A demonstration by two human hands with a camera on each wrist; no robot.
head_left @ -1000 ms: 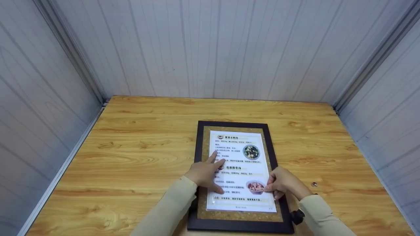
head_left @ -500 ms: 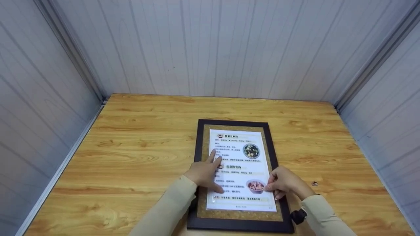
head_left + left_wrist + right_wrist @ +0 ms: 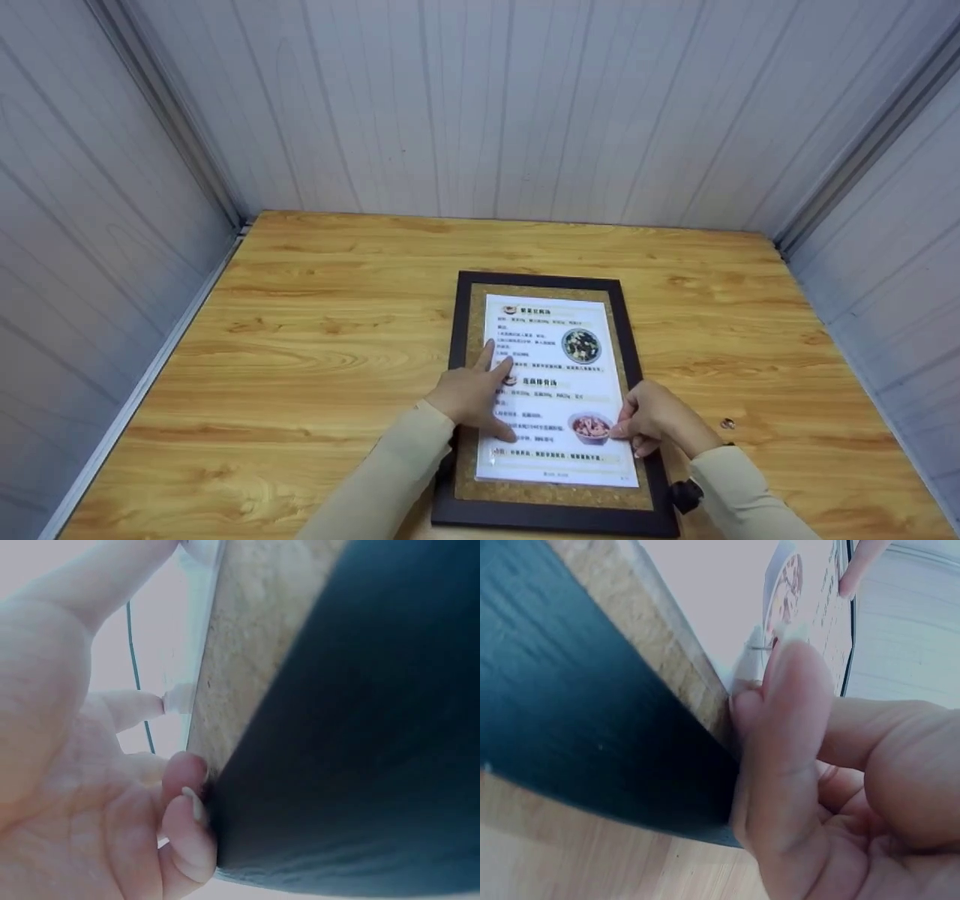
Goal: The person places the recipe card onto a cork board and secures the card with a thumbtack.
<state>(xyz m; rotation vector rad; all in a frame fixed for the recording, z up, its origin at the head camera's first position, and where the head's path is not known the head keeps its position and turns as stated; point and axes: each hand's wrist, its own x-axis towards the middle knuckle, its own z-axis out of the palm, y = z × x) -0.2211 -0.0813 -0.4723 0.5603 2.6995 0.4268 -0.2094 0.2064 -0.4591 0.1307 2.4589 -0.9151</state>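
Note:
A white printed sheet (image 3: 555, 401) with two food pictures lies on a cork board (image 3: 555, 491) inside a dark frame (image 3: 555, 517). My left hand (image 3: 471, 394) rests on the sheet's left side with fingers spread; in the left wrist view, the curled outer fingertips of that hand (image 3: 97, 765) touch the frame's inner edge. At the sheet's lower right edge, my right hand (image 3: 652, 420) pinches a small pin, whose thin metal shaft (image 3: 761, 649) shows beside the thumb in the right wrist view. The pin's head is mostly hidden by the fingers.
Small shiny pieces (image 3: 727, 424) lie on the wooden table (image 3: 300, 337), right of the frame. Panelled walls (image 3: 480, 112) stand behind and on both sides. A dark wrist-worn device (image 3: 685, 495) is at my right sleeve, beside the frame's lower right edge.
The head view has shifted slightly, so the board appears a little further right. Both hands keep nearly the same places on the sheet.

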